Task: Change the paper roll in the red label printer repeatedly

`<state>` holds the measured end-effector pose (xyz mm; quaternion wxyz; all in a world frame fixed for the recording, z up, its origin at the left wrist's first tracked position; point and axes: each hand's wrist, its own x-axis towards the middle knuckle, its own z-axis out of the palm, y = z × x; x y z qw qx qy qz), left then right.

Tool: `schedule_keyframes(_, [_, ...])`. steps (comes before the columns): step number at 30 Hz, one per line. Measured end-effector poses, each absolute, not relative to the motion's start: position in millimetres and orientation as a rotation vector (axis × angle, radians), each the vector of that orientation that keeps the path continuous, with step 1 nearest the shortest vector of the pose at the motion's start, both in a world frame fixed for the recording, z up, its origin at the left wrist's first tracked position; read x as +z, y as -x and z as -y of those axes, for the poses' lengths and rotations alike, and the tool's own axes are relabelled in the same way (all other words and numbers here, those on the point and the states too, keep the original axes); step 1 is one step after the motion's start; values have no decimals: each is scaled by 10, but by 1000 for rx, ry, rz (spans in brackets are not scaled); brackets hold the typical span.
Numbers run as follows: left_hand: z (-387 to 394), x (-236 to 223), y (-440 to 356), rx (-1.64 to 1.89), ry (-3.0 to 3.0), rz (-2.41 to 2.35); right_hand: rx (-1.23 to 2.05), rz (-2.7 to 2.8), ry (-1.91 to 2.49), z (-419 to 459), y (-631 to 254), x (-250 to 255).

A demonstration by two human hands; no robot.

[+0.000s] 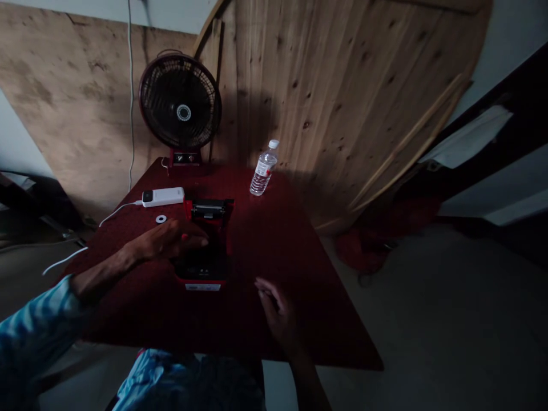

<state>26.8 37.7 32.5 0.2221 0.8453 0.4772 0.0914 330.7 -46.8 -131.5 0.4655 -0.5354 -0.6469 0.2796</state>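
Note:
On the dark red table sits a red and black device, its lid raised at the back with a roller-like bar showing. It looks like a small printer. My left hand reaches over its dark inside from the left, fingers stretched out and thumb side apart. A spot of red shows between those fingers; I cannot make out any held thing. To the right of the device, my right hand hovers or rests near the table surface, fingers loosely bent and apart, holding nothing. A small white ring lies just behind my left hand.
A white power bank with a cable plugged in lies at the table's left. A fan stands at the back left. The clear water bottle is upright at the back right. Wooden boards lean behind the table.

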Motion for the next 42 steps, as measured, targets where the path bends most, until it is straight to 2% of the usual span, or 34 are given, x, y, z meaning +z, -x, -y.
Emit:
schedule_keyframes(6, [-7,82,-188,648,-2566,-1183,682,1601,1284,453,-3311,-1304])
schedule_keyframes(11, [-19,-23,-307,807,-2711,-1143,674,1576,1254,453,-3287,-1270])
schedule_keyframes(21, [234,-43,-343,845,-2802,-1073,787,1542,1292,453,-3274,-1201])
schedule_keyframes(26, [276,-50,-366,847,-2790,-1104,849,1520,1253,232,-3090,-840])
schedule_keyframes(31, [372,-63,-397,848,-2796,-1157,867,1443,1088,-447,-2776,-528])
schedule_keyframes(36, [419,-178,-386,863,-2783,-1187,982,1381,1097,-957,-2560,-597])
schedule_keyframes(42, [431,-265,-361,882,-2750,-1182,884,1438,1096,-750,-2610,-684])
